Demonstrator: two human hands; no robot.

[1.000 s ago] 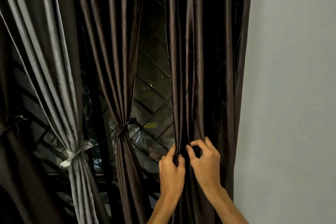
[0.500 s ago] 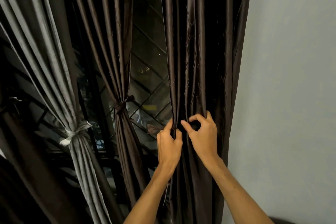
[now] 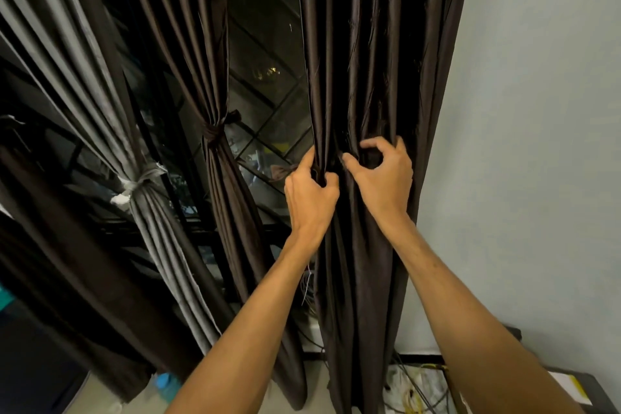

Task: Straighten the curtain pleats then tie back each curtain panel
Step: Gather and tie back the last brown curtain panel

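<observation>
A dark brown curtain panel (image 3: 379,44) hangs loose on the right, next to the wall. My left hand (image 3: 311,193) grips its left edge folds, fingers curled round the bunched fabric. My right hand (image 3: 383,175) pinches a fold further right, thumb and forefinger curled into the cloth. A brown tie strip (image 3: 280,171) sticks out just left of my left hand. A second brown panel (image 3: 188,44) in the middle is bound with a brown tie (image 3: 215,131). A grey panel (image 3: 67,60) on the left is bound with a pale tie (image 3: 137,181).
A dark window with a diagonal grille (image 3: 265,84) shows between the panels. The pale wall (image 3: 537,144) is on the right. Cables and clutter (image 3: 416,386) lie on the floor below, with a dark box (image 3: 578,386) at lower right and a blue bottle cap (image 3: 164,380).
The view has tilted downward, so the floor clutter is now in sight. Both hands still hold the folds of the right panel, and the right hand has reached slightly further right.
</observation>
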